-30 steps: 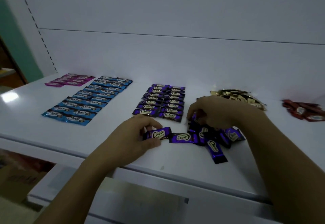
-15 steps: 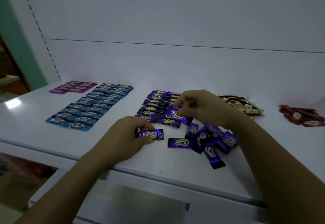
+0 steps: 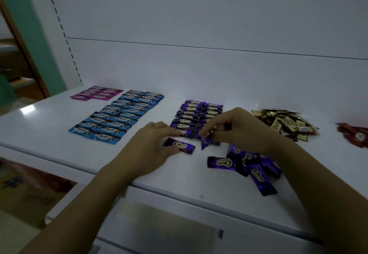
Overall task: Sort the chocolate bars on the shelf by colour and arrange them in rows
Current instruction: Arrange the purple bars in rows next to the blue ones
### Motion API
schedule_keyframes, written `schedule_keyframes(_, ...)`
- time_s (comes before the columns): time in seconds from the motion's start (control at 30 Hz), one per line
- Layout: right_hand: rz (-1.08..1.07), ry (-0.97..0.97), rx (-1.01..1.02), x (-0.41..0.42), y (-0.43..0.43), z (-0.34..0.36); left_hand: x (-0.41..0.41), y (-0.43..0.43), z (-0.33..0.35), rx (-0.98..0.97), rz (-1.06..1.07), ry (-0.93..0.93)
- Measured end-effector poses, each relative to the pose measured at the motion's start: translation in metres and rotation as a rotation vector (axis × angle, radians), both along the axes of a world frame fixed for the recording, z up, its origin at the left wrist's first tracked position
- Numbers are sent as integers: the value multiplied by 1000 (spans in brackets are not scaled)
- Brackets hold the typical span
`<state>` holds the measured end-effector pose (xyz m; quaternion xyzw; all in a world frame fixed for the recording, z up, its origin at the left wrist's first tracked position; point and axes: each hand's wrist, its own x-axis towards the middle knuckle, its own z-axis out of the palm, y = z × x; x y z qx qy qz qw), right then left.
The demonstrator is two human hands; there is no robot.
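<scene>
Chocolate bars [image 3: 196, 114] in purple fill two rows on the shelf [image 3: 43, 122], blue rows [image 3: 117, 116] and pink rows [image 3: 97, 94] left, gold heap [image 3: 284, 124] and red heap [image 3: 354, 134] right. The left hand [image 3: 151, 150] pinches one purple bar [image 3: 180, 147] before them; the right hand [image 3: 235, 128], in the loose pile [image 3: 249, 164] a second ago, pinches a second bar [image 3: 205, 140] at their front edge.

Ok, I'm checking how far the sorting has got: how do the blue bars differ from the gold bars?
The blue bars lie flat in two tidy columns; the gold bars sit in a loose heap, overlapping at odd angles. The blue bars are left of the purple rows, the gold bars to their right. Both rest on the white shelf.
</scene>
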<state>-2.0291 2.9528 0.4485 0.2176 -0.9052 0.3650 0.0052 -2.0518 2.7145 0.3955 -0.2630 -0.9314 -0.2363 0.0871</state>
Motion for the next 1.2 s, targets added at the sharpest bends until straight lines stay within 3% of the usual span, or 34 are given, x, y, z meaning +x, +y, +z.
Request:
schedule_keyframes(0.13, 14, -120, -72, 1, -5, -5, 2, -1, -3, 5, -39, 23)
schedule_keyframes(0.23, 18, -104, 28, 1, -4, -6, 3, -2, -5, 4, -72, 38)
schedule_keyframes(0.43, -59, -116, 40, -3, 1, -8, 0, -4, -9, 12, -95, 69)
schedule_keyframes(0.9, -99, -1, 486, -6, -9, -12, -4, -6, -17, 30, -88, 227)
schedule_keyframes(1.1, -46, -6, 427, -5, -15, -13, -6, -6, -18, 25, -123, 193)
schedule_keyframes(1.2, -73, 17, 253, -4, -10, -7, -5, -6, -16, 30, -118, 175)
